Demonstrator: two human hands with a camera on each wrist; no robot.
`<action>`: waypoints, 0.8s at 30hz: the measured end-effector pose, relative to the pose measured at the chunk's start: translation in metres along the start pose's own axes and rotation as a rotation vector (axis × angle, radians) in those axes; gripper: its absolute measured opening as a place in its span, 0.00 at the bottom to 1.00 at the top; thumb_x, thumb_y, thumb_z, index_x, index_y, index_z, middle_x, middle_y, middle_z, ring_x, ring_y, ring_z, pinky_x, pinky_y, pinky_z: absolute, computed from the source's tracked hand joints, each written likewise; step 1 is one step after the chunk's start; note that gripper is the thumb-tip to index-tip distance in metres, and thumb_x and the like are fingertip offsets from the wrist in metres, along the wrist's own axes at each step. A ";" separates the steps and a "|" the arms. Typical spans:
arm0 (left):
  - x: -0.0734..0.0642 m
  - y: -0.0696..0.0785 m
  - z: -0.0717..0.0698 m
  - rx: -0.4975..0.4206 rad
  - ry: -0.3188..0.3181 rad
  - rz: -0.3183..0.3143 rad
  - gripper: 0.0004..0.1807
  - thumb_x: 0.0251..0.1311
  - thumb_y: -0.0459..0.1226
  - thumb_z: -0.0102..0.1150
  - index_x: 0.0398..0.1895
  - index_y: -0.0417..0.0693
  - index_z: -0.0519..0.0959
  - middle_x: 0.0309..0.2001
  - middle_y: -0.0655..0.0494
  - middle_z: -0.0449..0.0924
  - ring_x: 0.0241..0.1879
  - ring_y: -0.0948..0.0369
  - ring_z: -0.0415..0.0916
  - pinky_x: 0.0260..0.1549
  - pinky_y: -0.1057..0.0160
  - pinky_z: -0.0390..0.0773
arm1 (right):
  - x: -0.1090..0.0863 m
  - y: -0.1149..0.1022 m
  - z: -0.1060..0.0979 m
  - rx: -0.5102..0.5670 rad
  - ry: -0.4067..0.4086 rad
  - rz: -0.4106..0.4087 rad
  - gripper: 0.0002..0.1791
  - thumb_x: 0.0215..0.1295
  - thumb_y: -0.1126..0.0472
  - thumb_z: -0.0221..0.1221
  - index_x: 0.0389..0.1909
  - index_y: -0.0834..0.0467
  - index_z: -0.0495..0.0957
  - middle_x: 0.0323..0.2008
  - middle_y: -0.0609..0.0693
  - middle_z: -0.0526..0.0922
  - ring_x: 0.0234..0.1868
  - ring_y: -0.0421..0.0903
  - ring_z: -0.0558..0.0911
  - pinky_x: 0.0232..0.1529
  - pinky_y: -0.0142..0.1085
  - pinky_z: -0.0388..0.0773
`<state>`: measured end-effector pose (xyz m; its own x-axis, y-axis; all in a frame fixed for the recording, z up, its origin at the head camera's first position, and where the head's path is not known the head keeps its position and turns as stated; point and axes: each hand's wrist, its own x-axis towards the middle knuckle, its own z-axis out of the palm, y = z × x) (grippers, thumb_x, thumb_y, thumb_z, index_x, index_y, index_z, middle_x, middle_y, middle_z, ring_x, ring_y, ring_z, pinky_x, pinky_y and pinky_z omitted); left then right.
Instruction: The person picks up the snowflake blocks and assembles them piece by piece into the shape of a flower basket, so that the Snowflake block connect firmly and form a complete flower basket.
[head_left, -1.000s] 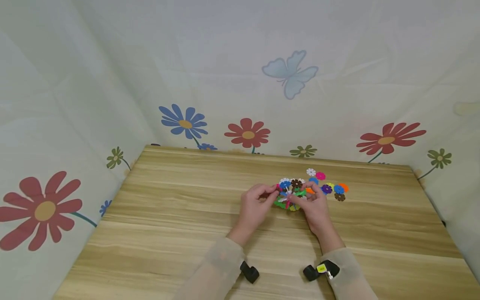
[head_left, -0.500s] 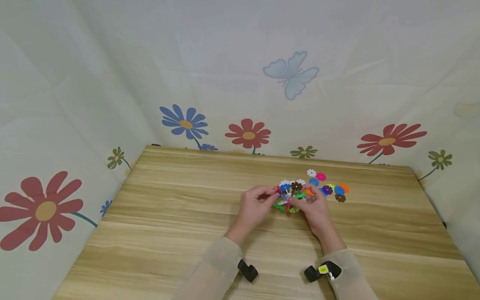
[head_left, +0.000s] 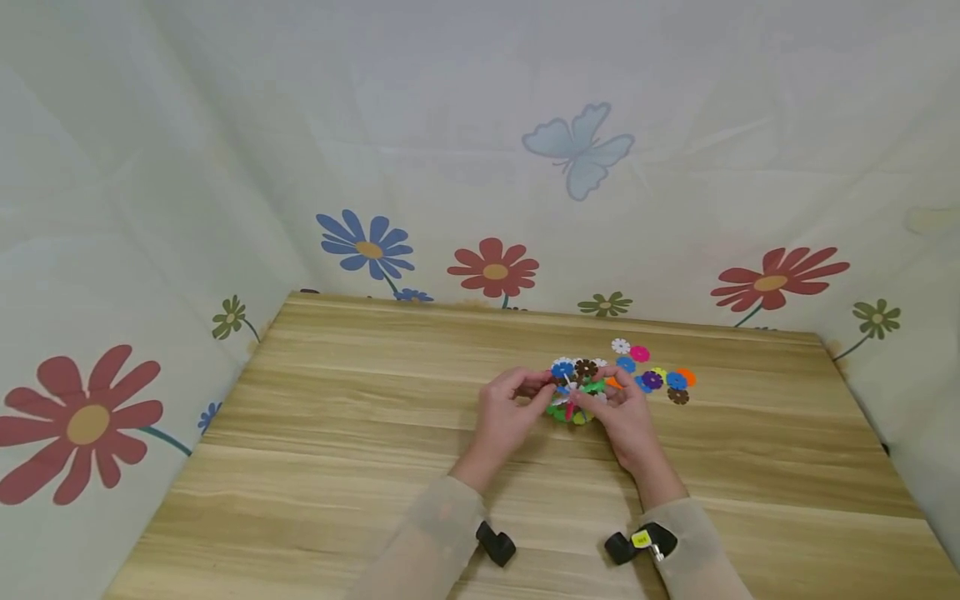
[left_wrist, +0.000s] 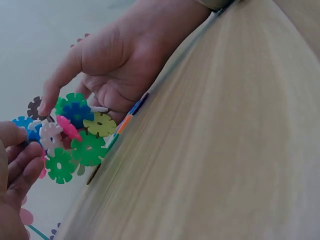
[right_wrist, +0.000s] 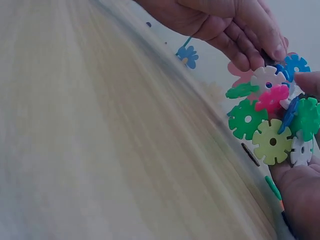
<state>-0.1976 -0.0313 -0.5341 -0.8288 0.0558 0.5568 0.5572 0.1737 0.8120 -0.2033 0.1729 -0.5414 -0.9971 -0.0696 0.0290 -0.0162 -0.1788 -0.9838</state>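
Note:
Both hands hold a ball-like cluster of interlocking plastic flower discs (head_left: 562,369) in green, blue, white, pink, brown and yellow. My left hand (head_left: 512,410) pinches its left side between thumb and index finger; a dark piece shows at these fingertips in the right wrist view. From the right, my right hand (head_left: 628,419) grips the cluster, thumb on the near side and fingers behind. A yellow disc (right_wrist: 272,154) and a green disc (left_wrist: 89,150) face the near side. The cluster's far side is hidden by the discs and fingers.
Loose flower discs lie on the wooden table (head_left: 360,392) right of and behind the hands, among them a white disc (head_left: 621,345), a pink disc (head_left: 639,354), a purple disc (head_left: 652,380) and a brown disc (head_left: 678,397). A flower-printed curtain (head_left: 420,150) stands behind the table.
The cluster has shifted slightly left and tilted a little between the hands. Both hands keep their hold, and the loose discs lie as before.

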 end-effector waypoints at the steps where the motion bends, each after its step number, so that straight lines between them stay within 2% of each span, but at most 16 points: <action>1: 0.000 0.000 0.000 -0.007 -0.002 0.000 0.07 0.66 0.27 0.76 0.45 0.40 0.90 0.42 0.49 0.92 0.37 0.57 0.89 0.38 0.63 0.90 | 0.000 0.000 0.000 0.028 -0.011 -0.002 0.17 0.68 0.75 0.69 0.48 0.61 0.72 0.34 0.48 0.85 0.32 0.39 0.83 0.34 0.29 0.80; 4: 0.000 0.001 -0.001 -0.036 -0.022 -0.016 0.09 0.67 0.29 0.75 0.49 0.41 0.89 0.43 0.50 0.91 0.39 0.57 0.89 0.39 0.62 0.90 | 0.001 -0.002 -0.002 0.106 -0.026 0.005 0.16 0.70 0.76 0.66 0.47 0.58 0.72 0.33 0.49 0.86 0.35 0.40 0.86 0.38 0.29 0.83; 7: 0.001 0.000 -0.003 -0.063 -0.006 -0.063 0.06 0.70 0.29 0.72 0.48 0.41 0.88 0.42 0.49 0.91 0.39 0.57 0.88 0.38 0.62 0.89 | 0.002 -0.003 -0.005 0.159 0.002 0.028 0.19 0.71 0.76 0.65 0.50 0.52 0.72 0.33 0.47 0.87 0.38 0.40 0.88 0.40 0.30 0.83; 11: 0.004 -0.005 -0.005 -0.018 0.048 -0.180 0.04 0.70 0.28 0.68 0.44 0.38 0.87 0.37 0.49 0.89 0.35 0.58 0.85 0.36 0.65 0.86 | 0.004 -0.006 -0.012 0.222 0.061 0.038 0.26 0.73 0.78 0.61 0.58 0.46 0.69 0.32 0.46 0.87 0.37 0.39 0.89 0.38 0.30 0.82; 13: 0.007 -0.008 -0.006 0.057 0.030 -0.254 0.05 0.68 0.28 0.68 0.44 0.39 0.87 0.36 0.52 0.88 0.35 0.61 0.83 0.37 0.66 0.85 | 0.005 -0.007 -0.016 0.253 0.084 0.038 0.28 0.73 0.79 0.60 0.61 0.45 0.68 0.31 0.46 0.88 0.35 0.39 0.89 0.37 0.29 0.81; 16: 0.016 -0.013 -0.003 0.195 -0.080 -0.327 0.08 0.68 0.31 0.68 0.47 0.40 0.88 0.38 0.55 0.86 0.37 0.63 0.81 0.40 0.65 0.84 | 0.006 -0.010 -0.021 0.286 0.104 0.050 0.29 0.74 0.79 0.59 0.63 0.47 0.67 0.32 0.45 0.88 0.35 0.39 0.89 0.37 0.29 0.82; 18: 0.024 -0.015 0.002 0.304 -0.180 -0.336 0.11 0.69 0.34 0.69 0.51 0.42 0.88 0.41 0.57 0.86 0.40 0.62 0.81 0.45 0.63 0.83 | 0.006 -0.011 -0.023 0.302 0.111 0.067 0.28 0.74 0.79 0.60 0.63 0.48 0.66 0.36 0.45 0.89 0.37 0.39 0.89 0.40 0.30 0.84; 21: 0.037 -0.018 0.009 0.473 -0.326 -0.295 0.17 0.71 0.40 0.69 0.59 0.45 0.87 0.46 0.55 0.86 0.48 0.58 0.81 0.55 0.57 0.80 | 0.007 -0.012 -0.024 0.313 0.121 0.094 0.28 0.73 0.79 0.60 0.62 0.49 0.65 0.39 0.44 0.89 0.39 0.39 0.90 0.45 0.32 0.86; 24: 0.047 -0.022 0.015 0.632 -0.447 -0.236 0.22 0.73 0.44 0.69 0.66 0.49 0.86 0.52 0.54 0.86 0.57 0.55 0.79 0.64 0.53 0.75 | 0.007 -0.012 -0.023 0.323 0.128 0.114 0.28 0.72 0.80 0.59 0.59 0.48 0.64 0.40 0.44 0.89 0.39 0.39 0.90 0.46 0.32 0.86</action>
<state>-0.2493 -0.0174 -0.5284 -0.9376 0.3126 0.1520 0.3413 0.7452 0.5728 -0.2117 0.1974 -0.5334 -0.9927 0.0128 -0.1202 0.0994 -0.4794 -0.8719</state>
